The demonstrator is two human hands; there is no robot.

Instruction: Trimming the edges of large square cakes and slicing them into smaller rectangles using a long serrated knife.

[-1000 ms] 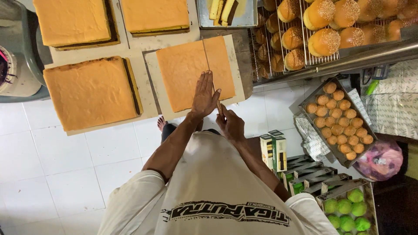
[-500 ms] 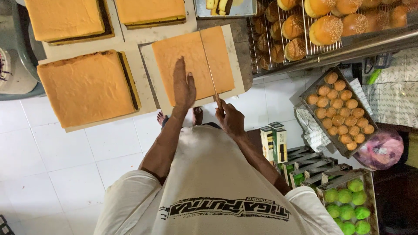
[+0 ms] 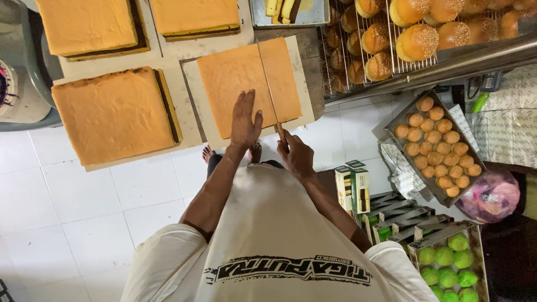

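Observation:
An orange sheet cake lies on a pale board in front of me. My left hand rests flat on the cake's near edge, fingers spread. My right hand grips the handle of a long knife. Its blade lies across the cake from near edge to far edge, right of the cake's middle.
Three more orange sheet cakes sit on boards to the left and behind. A wire rack of sesame buns is at the upper right. A tray of small round cakes, green cakes and small boxes stand on the floor at the right.
My left hand slid left along the cake's near edge. The knife blade came to lie in a cut line across the cake, held by my right hand.

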